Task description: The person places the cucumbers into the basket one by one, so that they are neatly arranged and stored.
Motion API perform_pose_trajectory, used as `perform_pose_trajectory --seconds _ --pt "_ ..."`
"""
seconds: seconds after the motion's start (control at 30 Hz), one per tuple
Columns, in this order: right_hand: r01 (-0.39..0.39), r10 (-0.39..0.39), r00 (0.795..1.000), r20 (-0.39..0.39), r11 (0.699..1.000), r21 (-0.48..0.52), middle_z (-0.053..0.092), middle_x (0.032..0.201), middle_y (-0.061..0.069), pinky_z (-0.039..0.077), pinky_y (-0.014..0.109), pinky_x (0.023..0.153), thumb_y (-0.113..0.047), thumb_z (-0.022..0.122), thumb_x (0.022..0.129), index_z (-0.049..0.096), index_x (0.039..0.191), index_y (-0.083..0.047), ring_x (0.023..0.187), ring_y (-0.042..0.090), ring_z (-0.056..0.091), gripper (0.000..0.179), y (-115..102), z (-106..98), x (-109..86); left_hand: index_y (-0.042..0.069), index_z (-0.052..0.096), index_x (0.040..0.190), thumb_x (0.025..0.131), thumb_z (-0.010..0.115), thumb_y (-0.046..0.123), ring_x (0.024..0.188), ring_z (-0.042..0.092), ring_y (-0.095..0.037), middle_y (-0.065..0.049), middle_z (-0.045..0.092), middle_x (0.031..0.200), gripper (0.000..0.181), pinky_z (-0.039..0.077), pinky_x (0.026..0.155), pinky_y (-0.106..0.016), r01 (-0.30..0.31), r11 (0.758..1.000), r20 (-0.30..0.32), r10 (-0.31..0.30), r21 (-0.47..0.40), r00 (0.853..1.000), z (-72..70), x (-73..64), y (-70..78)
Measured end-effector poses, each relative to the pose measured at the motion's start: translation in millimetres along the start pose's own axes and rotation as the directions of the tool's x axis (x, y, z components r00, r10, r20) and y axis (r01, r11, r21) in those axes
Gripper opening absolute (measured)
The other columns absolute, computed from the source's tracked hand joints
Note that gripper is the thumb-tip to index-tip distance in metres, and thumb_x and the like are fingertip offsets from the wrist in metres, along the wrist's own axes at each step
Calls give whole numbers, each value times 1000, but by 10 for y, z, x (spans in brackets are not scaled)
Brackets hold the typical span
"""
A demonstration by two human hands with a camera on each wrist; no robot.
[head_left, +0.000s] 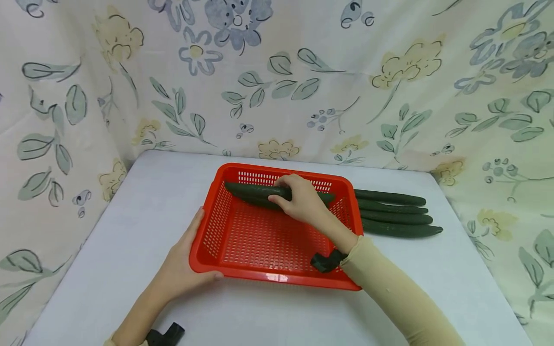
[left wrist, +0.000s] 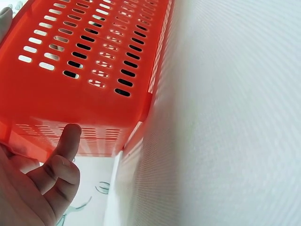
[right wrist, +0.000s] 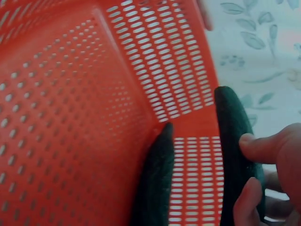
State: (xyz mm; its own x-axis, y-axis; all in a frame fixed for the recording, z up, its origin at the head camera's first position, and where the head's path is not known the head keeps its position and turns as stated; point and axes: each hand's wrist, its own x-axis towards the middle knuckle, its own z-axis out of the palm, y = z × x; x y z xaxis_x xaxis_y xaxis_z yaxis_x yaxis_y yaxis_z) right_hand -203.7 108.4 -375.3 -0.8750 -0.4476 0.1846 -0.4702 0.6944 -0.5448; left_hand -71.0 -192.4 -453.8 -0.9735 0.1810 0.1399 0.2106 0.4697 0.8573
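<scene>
A right hand (head_left: 303,199) grips a cucumber (head_left: 255,191) along the far wall of a red basket (head_left: 259,274), while the left hand (head_left: 183,266) clasps its near corner; the cucumber's end, riding the rim, could tip out.

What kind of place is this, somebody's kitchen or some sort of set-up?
Probably a staged tabletop set-up, not a working kitchen. A flowered cloth hangs as a backdrop round a plain white table, which bears only a red basket and cucumbers laid in a neat row.
</scene>
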Motion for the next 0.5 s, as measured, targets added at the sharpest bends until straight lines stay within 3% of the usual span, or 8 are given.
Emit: perform_pose_trajectory --seconds 0.13,0.27,0.5 --pt "-30 34 996 83 998 -52 74 112 12 56 44 96 -26 81 96 73 117 -3 104 27 67 32 36 78 14 39 4 171 68 101 31 131 57 -32 -7 34 171 142 60 84 -27 -3 1000 2 3 -3 1000 -6 -5 -11" --pt "-7 24 989 145 993 -116 74 111 12 57 44 96 -25 80 97 73 117 -2 105 27 69 31 77 174 24 39 5 171 67 101 30 131 57 -33 -8 35 170 142 60 84 -27 -1 1000 -2 1 4 1000 -14 -9 -7" --pt "-3 37 981 190 985 -174 74 115 16 58 47 96 -22 81 97 71 118 0 110 31 70 32 86 291 -5 37 6 171 68 101 28 131 57 -33 -10 34 170 140 60 84 -26 -16 1000 -3 16 -13 1000 -5 -4 -13"
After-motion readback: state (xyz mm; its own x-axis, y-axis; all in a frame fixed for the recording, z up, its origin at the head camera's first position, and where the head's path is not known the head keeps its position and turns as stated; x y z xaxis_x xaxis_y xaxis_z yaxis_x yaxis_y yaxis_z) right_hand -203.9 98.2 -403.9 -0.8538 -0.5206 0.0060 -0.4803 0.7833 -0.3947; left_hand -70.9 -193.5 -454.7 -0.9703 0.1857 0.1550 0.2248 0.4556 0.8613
